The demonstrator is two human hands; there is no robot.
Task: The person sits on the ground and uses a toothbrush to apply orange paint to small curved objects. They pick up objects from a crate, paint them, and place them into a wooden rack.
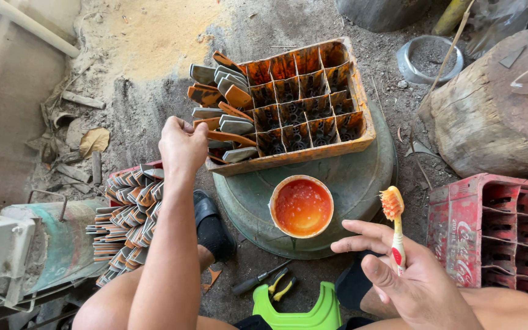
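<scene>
Currently left hand closed at blades in crate; right hand grips toothbrush beside paint bowl.

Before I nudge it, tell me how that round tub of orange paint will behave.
The tub of orange paint is open and nearly full, so a quick push would probably slosh paint over its rim. It looks low and wide, so tipping seems unlikely. It sits on a green upturned basin with a smooth, slightly domed top, so it may slide rather than stay put.
</scene>
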